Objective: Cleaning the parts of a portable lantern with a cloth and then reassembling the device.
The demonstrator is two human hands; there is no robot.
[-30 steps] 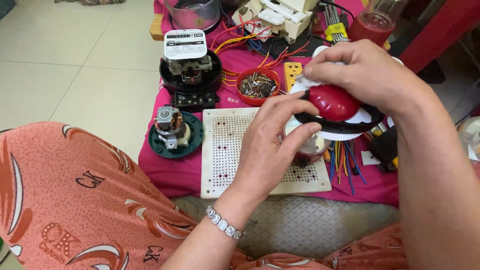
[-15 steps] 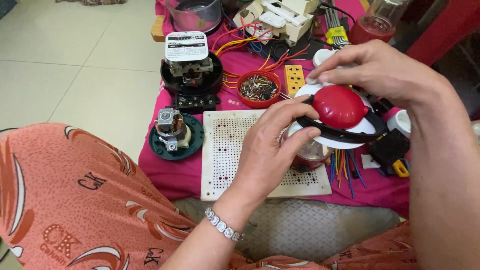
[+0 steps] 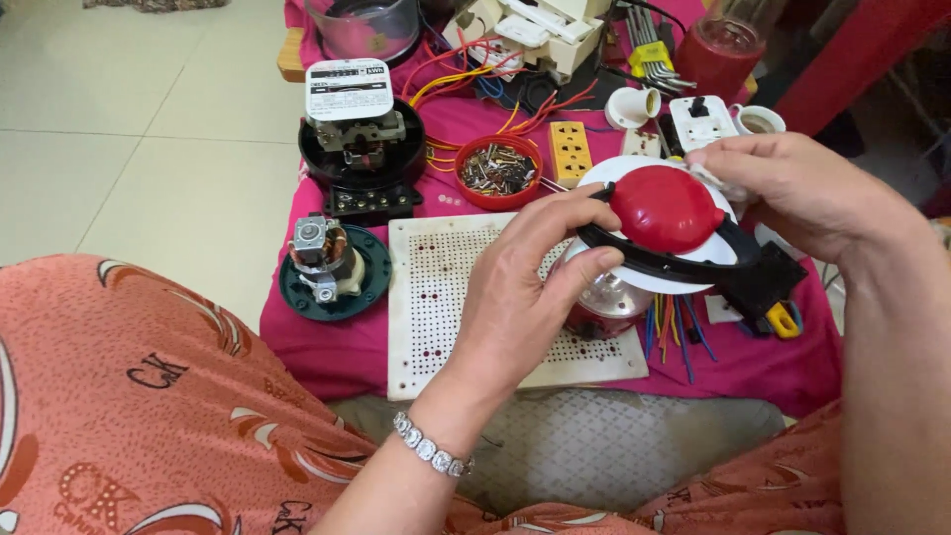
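Both hands grip the appliance: left hand (image 3: 525, 287) steadies the clear jar (image 3: 606, 297), right hand (image 3: 802, 193) wipes its red dome (image 3: 664, 208) near the table's (image 3: 327, 352) right edge; next, careful turning.

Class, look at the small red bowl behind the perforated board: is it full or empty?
Full, or nearly so: the red bowl holds a heap of small metal screws and bits reaching close to its rim, and no bare bottom shows.
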